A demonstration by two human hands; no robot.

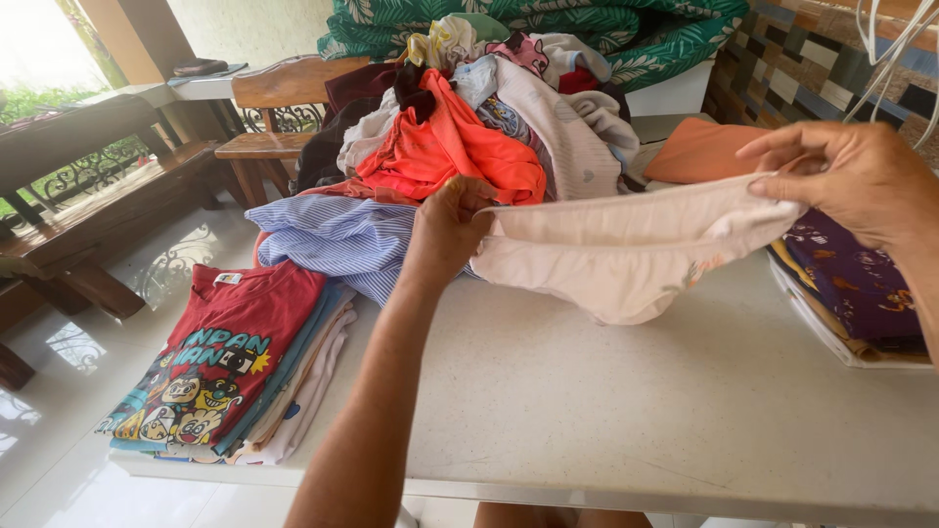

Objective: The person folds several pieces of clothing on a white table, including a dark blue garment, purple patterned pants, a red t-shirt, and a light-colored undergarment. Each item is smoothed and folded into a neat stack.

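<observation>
**Could slip, could sag**

Pale pink underwear stretched out in the middle of the frame, just above the white bench. Left hand pinching one end tight, right hand pinching the other. Only thin pinches, so one end might slip and drop. Loose middle hanging low, almost on the bench. Right behind, a big pile of mixed clothes, easy to snag or knock over. Red shirt stack hanging over the bench edge, lower left, might slide off.

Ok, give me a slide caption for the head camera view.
Left hand and right hand stretch pale pink underwear above a white table.
</observation>
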